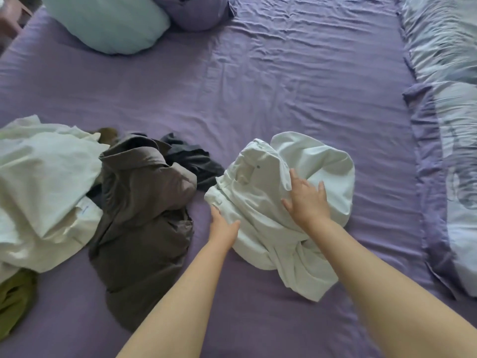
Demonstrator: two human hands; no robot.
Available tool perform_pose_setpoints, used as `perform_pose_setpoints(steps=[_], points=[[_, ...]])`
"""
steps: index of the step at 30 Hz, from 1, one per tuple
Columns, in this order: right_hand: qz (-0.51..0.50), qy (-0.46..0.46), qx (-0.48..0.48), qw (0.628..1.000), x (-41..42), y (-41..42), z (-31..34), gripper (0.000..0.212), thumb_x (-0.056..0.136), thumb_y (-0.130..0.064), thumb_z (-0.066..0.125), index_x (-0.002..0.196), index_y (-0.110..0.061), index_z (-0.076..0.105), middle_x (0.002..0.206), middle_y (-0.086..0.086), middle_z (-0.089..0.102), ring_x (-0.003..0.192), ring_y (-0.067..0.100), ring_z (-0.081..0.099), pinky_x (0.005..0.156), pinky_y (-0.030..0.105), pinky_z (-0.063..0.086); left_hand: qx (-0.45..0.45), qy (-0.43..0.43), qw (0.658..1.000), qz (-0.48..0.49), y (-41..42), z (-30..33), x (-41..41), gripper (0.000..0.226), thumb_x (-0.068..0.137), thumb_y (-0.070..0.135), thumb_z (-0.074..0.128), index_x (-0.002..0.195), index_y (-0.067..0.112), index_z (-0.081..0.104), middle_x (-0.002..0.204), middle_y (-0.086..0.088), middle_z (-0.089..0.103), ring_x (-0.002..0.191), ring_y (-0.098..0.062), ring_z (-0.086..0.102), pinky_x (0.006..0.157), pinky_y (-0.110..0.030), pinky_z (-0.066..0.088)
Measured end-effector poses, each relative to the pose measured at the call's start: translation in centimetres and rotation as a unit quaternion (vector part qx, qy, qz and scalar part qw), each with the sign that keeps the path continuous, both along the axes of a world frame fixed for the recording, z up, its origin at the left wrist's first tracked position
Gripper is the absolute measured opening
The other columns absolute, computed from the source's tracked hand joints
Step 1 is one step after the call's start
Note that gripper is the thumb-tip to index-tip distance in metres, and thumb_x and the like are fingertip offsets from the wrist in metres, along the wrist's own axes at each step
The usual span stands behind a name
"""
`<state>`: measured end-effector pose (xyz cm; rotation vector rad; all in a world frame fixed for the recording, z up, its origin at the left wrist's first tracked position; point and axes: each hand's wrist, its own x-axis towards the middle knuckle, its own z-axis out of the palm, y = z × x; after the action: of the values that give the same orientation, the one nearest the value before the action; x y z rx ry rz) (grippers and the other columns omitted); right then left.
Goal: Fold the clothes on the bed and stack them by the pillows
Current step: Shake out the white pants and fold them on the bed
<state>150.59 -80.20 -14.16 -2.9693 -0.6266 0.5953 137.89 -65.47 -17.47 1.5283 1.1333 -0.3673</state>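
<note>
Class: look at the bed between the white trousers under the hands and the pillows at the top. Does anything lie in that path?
Nothing visible does. Between the white trousers and the pillows lies only bare purple sheet; the clothes pile sits off to the left.

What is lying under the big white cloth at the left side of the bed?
Under the white cloth, an olive-green garment sticks out at the near edge, and a dark piece shows beside the brown shirt. What else the cloth covers cannot be seen.
</note>
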Motion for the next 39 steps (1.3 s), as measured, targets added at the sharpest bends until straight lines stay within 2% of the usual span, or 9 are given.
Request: perform_pose_setpoints(steps=[4,8,11,15,18,21,32,35,39], points=[[-0.025,0.008,0.024,0.999,-1.0,-1.6,-0.8,0.033,0.091,-0.025,0.048,0.120,-0.009,0.045,0.101,0.017,0.064,0.097,0.036,0.054,0.081,0.038,0.038,-0.064,-0.002,0.986,0.155,0.3,0.1,1.0,0.079,0.090,0.009,0.057,0.150,0.011,0.006,0.149,-0.008,0.032,0.129,-0.028,0.041,0.093,-0.034,0.039],[-0.111,0.023,0.124,0.986,-1.5,-4.6,1.3,0.029,0.093,-0.042,0.050,0.092,-0.014,0.058,0.083,0.009,0.063,0.085,0.033,0.059,0.062,0.034,0.034,-0.084,-0.019,0.983,0.160,0.8,1.5,0.8,0.005,0.091,0.003,0.052,0.087,0.006,0.053,0.081,-0.012,0.054,0.071,-0.022,0.051,0.063,-0.028,0.038],[-0.159,0.009,0.211,0.965,-1.8,-7.0,4.3,0.026,0.093,-0.039,0.052,0.090,-0.015,0.064,0.079,0.008,0.065,0.081,0.034,0.060,0.062,0.037,0.040,-0.085,-0.073,0.987,0.119,0.8,3.2,0.0,0.027,0.092,-0.003,0.048,0.070,0.011,0.056,0.059,-0.003,0.048,0.056,-0.014,0.040,0.056,-0.022,0.038],[-0.181,-0.030,0.354,0.917,-4.1,-9.6,9.5,0.013,0.091,-0.021,0.059,0.094,-0.027,0.070,0.070,-0.019,0.065,0.071,0.002,0.061,0.062,0.015,0.042,-0.074,-0.099,0.991,0.055,-0.5,5.9,-1.1,0.014,0.090,0.002,0.056,0.087,0.015,0.062,0.074,-0.007,0.056,0.064,-0.014,0.048,0.051,-0.018,0.042],[-0.188,-0.026,0.433,0.881,-6.8,-11.2,14.0,0.024,0.090,-0.018,0.061,0.100,-0.039,0.067,0.080,-0.030,0.065,0.075,-0.013,0.059,0.064,0.004,0.042,-0.084,-0.079,0.992,0.048,-2.9,8.0,-1.7,0.041,0.090,0.009,0.060,0.129,0.003,0.049,0.123,-0.021,0.056,0.113,-0.036,0.055,0.094,-0.041,0.047],[-0.144,-0.029,0.460,0.876,-9.0,-12.7,18.8,0.020,0.089,-0.021,0.062,0.106,-0.029,0.069,0.095,-0.020,0.069,0.088,-0.009,0.061,0.075,0.010,0.046,-0.070,-0.098,0.993,0.015,-5.8,11.1,-2.7,0.062,0.091,0.018,0.061,0.145,0.009,0.032,0.136,-0.013,0.043,0.121,-0.028,0.048,0.102,-0.039,0.040],[-0.083,0.049,0.537,0.838,-19.0,-18.2,28.1,0.021,0.086,-0.012,0.063,0.088,-0.030,0.073,0.085,-0.016,0.073,0.079,-0.004,0.063,0.072,0.011,0.047,0.201,-0.350,0.882,-0.244,-10.7,24.9,-7.2,0.069,0.087,0.015,0.066,0.146,0.026,0.031,0.156,-0.009,0.010,0.146,-0.016,0.004,0.116,-0.029,0.010],[-0.087,0.057,0.563,0.820,-22.1,-19.9,28.5,0.020,0.086,-0.010,0.062,0.088,-0.026,0.074,0.086,-0.014,0.073,0.080,-0.005,0.063,0.072,0.008,0.045,0.302,-0.335,0.841,-0.299,-10.7,26.1,-9.6,0.037,0.082,0.018,0.072,0.118,0.014,0.065,0.139,-0.012,0.043,0.134,-0.025,0.036,0.108,-0.030,0.025],[-0.118,0.032,0.555,0.823,-25.3,-21.9,28.3,0.018,0.085,-0.013,0.065,0.087,-0.030,0.073,0.087,-0.012,0.073,0.084,0.002,0.063,0.075,0.011,0.046,0.321,-0.366,0.827,-0.283,-11.6,27.5,-12.0,0.023,0.080,0.017,0.075,0.095,0.000,0.070,0.101,-0.017,0.066,0.100,-0.031,0.060,0.088,-0.034,0.041]])
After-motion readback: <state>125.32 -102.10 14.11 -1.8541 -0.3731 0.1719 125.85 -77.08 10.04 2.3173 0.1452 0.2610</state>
